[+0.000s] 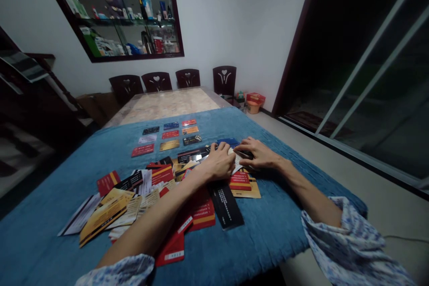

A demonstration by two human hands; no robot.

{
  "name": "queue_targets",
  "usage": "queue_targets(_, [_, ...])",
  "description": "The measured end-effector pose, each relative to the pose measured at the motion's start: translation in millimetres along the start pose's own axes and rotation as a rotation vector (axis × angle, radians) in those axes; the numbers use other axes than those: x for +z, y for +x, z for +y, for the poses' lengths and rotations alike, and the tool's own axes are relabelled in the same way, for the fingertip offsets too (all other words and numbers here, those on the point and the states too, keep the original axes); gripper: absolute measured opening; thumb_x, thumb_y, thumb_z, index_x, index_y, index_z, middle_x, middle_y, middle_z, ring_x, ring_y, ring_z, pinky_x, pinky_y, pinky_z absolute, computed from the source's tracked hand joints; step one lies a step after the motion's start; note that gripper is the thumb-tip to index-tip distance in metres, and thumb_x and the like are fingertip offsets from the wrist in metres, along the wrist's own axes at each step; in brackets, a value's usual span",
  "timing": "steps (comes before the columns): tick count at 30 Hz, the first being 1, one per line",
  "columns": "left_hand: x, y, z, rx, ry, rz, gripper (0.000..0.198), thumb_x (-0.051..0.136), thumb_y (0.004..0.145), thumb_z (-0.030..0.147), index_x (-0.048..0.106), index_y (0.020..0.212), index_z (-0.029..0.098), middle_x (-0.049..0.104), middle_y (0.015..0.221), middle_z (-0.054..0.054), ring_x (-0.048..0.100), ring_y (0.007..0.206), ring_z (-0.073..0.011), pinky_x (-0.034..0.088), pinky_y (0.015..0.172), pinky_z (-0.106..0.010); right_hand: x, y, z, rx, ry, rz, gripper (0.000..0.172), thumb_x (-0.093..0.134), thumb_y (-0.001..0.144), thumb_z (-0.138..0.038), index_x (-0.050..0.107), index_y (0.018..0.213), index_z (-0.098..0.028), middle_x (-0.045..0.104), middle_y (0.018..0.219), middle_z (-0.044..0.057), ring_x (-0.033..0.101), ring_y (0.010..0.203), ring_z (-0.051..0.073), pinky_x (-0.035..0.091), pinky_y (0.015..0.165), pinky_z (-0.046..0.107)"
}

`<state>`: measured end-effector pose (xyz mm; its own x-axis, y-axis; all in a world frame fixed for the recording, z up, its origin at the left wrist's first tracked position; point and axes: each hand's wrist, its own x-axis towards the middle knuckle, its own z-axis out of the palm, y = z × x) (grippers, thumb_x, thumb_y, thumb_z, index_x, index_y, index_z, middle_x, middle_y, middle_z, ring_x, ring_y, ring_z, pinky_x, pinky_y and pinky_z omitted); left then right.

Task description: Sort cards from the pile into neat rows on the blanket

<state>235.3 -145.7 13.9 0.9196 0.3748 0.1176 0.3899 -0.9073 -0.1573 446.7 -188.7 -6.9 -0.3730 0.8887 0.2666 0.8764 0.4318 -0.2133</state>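
Over the right end of a heap of cards, both of my hands work close together. My left hand (218, 161) is closed, its fingers curled down among the cards; what they hold is hidden. Just to its right, my right hand (259, 152) has bent fingers, with a gap between thumb and forefinger, and its tips touch the cards. A white card (237, 164) lies between the hands. Below are a black card (226, 205), a red card with a yellow stripe (240, 181) and a yellow card (253, 190). A blue card (228, 141) sits behind.
Several cards stand apart in rows, including a gold card (169, 145) and an orange card (190, 130). The heap spreads left to a gold card (109, 214). A blue cloth (275, 228) covers the near table; dark chairs (224, 78) stand beyond.
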Motion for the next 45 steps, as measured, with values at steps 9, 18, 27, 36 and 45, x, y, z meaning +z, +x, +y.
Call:
queue_targets(9, [-0.4, 2, -1, -0.054, -0.126, -0.067, 0.031, 0.049, 0.09, 0.031, 0.058, 0.113, 0.013, 0.061, 0.126, -0.018, 0.036, 0.138, -0.0361, 0.032, 0.107, -0.06, 3, 1, 4, -0.045, 0.053, 0.01, 0.037, 0.067, 0.084, -0.044, 0.07, 0.113, -0.021, 0.064, 0.102, 0.01, 0.052, 0.095, 0.026, 0.043, 0.087, 0.044])
queue_targets(18, [-3.8, 2, -4, -0.044, -0.104, -0.056, 0.023, 0.045, 0.09, 0.02, 0.063, 0.103, 0.013, 0.065, 0.119, -0.018, 0.038, 0.136, -0.0348, 0.032, 0.105, -0.061, 2, -1, 6, -0.092, 0.088, 0.035, 0.031, 0.068, 0.082, -0.038, 0.073, 0.108, -0.022, 0.067, 0.102, 0.01, 0.054, 0.094, 0.025, 0.044, 0.086, 0.044])
queue_targets(27, [-4.7, 1, -7, -0.033, -0.108, -0.093, 0.025, 0.048, 0.088, 0.02, 0.065, 0.104, 0.012, 0.062, 0.123, -0.019, 0.038, 0.136, -0.0357, 0.036, 0.102, -0.059, -1, -1, 5, -0.085, 0.117, 0.027, 0.032, 0.071, 0.074, -0.026, 0.074, 0.105, -0.019, 0.069, 0.106, 0.01, 0.055, 0.094, 0.025, 0.045, 0.088, 0.045])
queue_targets(36, [-13.1, 0, -20, -0.047, -0.155, -0.114, 0.022, 0.049, 0.087, 0.02, 0.069, 0.094, 0.015, 0.066, 0.113, -0.015, 0.045, 0.126, -0.0342, 0.039, 0.098, -0.054, 0, -2, 8, -0.068, 0.209, 0.111, 0.02, 0.061, 0.086, -0.03, 0.076, 0.098, -0.024, 0.072, 0.094, 0.008, 0.057, 0.093, 0.024, 0.049, 0.084, 0.043])
queue_targets(45, [-8.1, 1, -29, -0.161, -0.188, -0.007, 0.031, 0.045, 0.083, 0.008, 0.07, 0.098, 0.016, 0.064, 0.108, -0.013, 0.052, 0.107, -0.0277, 0.041, 0.09, -0.045, 6, 2, 15, -0.05, 0.141, 0.259, 0.028, 0.05, 0.095, -0.035, 0.076, 0.098, -0.024, 0.072, 0.086, 0.008, 0.057, 0.083, 0.024, 0.049, 0.08, 0.043])
